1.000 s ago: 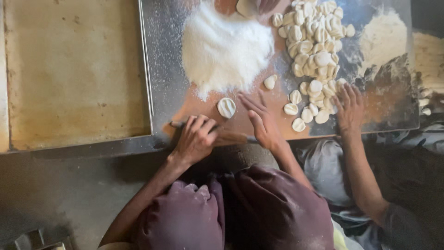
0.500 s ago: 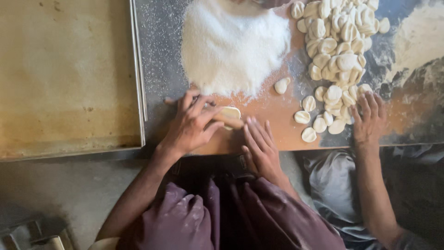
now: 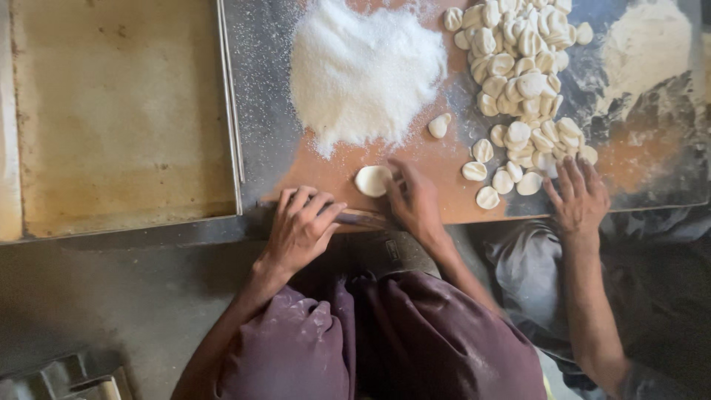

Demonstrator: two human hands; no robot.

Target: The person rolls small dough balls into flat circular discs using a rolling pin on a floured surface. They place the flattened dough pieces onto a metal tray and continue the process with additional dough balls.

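left hand (image 3: 300, 226): fingers curled loosely over a rolling pin (image 3: 363, 218) at the surface (image 3: 259, 148) edge. dough disc (image 3: 372, 181): flat below the flour heap (image 3: 366, 70). right hand (image 3: 415, 200): open, fingertips touching the disc. co-worker's hand (image 3: 578, 196): spread by dough pieces (image 3: 518, 81). risk: thin flour here, so the disc may stick.

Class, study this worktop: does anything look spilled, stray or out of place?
Mostly orderly. One dough piece lies alone between the white flour heap and the pile of dough pieces. Loose flour is scattered over the metal surface left of the heap.
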